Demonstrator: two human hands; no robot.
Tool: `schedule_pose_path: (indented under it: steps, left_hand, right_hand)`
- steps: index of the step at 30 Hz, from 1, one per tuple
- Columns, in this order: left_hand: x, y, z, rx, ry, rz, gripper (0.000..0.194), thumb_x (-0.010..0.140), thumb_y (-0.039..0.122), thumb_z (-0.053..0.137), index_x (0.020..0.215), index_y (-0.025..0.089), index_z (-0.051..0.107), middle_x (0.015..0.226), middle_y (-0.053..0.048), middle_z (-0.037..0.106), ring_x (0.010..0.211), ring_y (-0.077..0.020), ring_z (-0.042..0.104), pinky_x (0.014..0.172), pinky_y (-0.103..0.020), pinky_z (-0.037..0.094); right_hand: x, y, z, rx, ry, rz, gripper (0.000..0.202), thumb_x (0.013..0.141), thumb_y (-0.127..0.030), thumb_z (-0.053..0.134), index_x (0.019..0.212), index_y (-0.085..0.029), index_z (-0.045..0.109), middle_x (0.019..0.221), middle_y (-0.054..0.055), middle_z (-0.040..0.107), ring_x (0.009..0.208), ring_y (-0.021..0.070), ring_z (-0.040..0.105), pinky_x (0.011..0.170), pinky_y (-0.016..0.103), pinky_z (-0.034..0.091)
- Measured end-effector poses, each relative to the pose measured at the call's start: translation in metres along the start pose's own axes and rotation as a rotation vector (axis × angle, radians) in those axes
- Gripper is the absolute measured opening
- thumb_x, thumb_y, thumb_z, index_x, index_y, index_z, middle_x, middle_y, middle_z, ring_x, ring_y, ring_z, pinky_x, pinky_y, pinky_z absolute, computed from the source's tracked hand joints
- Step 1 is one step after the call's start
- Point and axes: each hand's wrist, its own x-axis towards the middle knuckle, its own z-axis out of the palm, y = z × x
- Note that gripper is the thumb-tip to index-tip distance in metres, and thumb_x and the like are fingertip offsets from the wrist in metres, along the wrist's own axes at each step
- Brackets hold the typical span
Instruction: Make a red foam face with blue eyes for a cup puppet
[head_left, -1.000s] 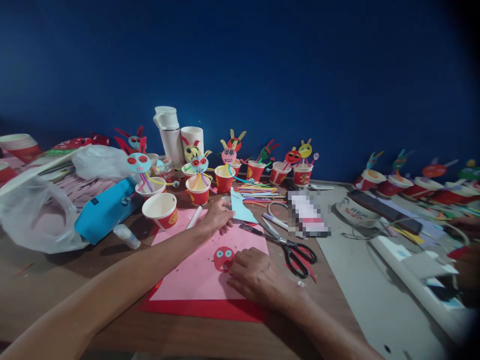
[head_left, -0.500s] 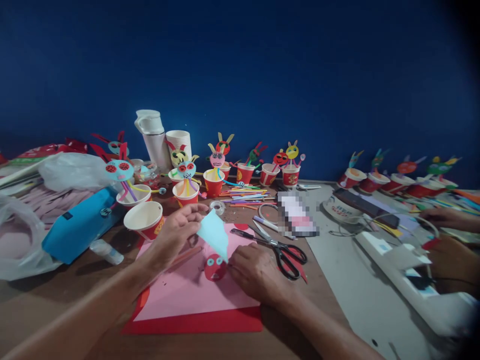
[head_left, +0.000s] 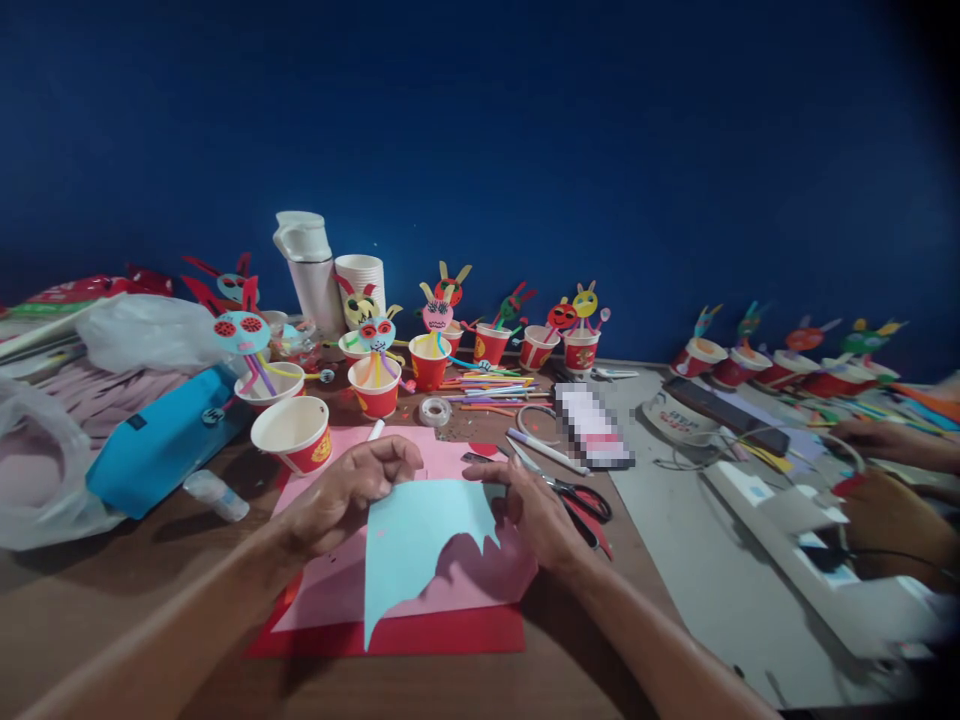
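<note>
A light blue sheet of paper with a ragged, cut-out lower edge is held up between my hands. My left hand pinches its upper left corner. At the upper right, the fingers of my right hand are closed on the sheet. Beneath it lie a pink sheet and a red sheet. Scissors with black handles rest just beyond my right hand, partly covered by it. A white marker pokes out behind my left hand. The small red paper face is hidden.
Red paper cups with paper rabbit figures line the back. A bare cup, blue pouch and small bottle stand left. Straws, tape and a phone lie ahead. Right: power strip, another person's hand.
The light blue sheet has come down nearer me and turned broadside. My right hand has risen from beside the red paper face to grip the sheet, which now covers that face.
</note>
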Motion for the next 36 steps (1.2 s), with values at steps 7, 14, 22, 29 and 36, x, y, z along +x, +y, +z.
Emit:
schedule_pose_path:
  steps: [7,14,22,29,36]
  left_hand:
    - [0.000,-0.004,-0.014,0.069,0.012,-0.005,0.020,0.059,0.014,0.059,0.078,0.015,0.062,0.062,0.001,0.055,0.047,-0.0061,0.044,0.041,-0.015,0.031]
    - [-0.002,-0.003,-0.019,0.184,0.110,0.022,0.020,0.059,0.018,0.059,0.079,0.017,0.061,0.062,0.002,0.053,0.044,-0.0060,0.040,0.040,-0.016,0.027]
    - [-0.008,0.014,-0.004,0.661,0.547,0.358,0.012,0.073,0.019,0.059,0.083,0.019,0.065,0.076,-0.001,0.059,0.062,-0.0113,0.050,0.057,-0.021,0.040]
    - [-0.007,-0.008,0.032,0.250,0.064,-0.097,0.039,0.078,0.047,0.057,0.070,0.011,0.066,0.066,-0.010,0.064,0.054,-0.0160,0.055,0.051,-0.027,0.044]
    - [-0.003,-0.036,0.035,0.109,0.253,-0.063,0.033,0.081,0.044,0.058,0.074,0.012,0.062,0.069,-0.008,0.064,0.061,-0.0162,0.059,0.058,-0.027,0.045]
  right_hand:
    - [0.000,-0.003,-0.002,0.056,-0.094,0.046,0.042,0.079,-0.056,0.055,0.085,-0.016,0.066,0.050,-0.004,0.047,0.041,0.0073,0.042,0.039,0.019,0.030]
    - [-0.003,-0.008,-0.005,0.163,-0.271,0.076,0.030,0.068,-0.027,0.072,0.090,-0.019,0.053,0.060,-0.003,0.059,0.051,0.0098,0.053,0.049,0.019,0.038]
    - [-0.007,-0.022,-0.010,-0.018,0.036,-0.255,0.007,0.078,-0.024,0.060,0.077,-0.020,0.054,0.068,-0.002,0.056,0.060,0.0116,0.053,0.055,0.023,0.041]
    - [-0.016,-0.034,-0.002,-0.930,0.200,-1.095,0.023,0.080,-0.009,0.051,0.095,-0.024,0.061,0.086,0.004,0.062,0.080,0.0178,0.055,0.073,0.033,0.040]
    - [-0.014,-0.018,0.011,-1.175,0.058,-1.179,0.027,0.079,-0.009,0.054,0.099,-0.026,0.059,0.088,0.001,0.063,0.083,0.0142,0.055,0.084,0.033,0.036]
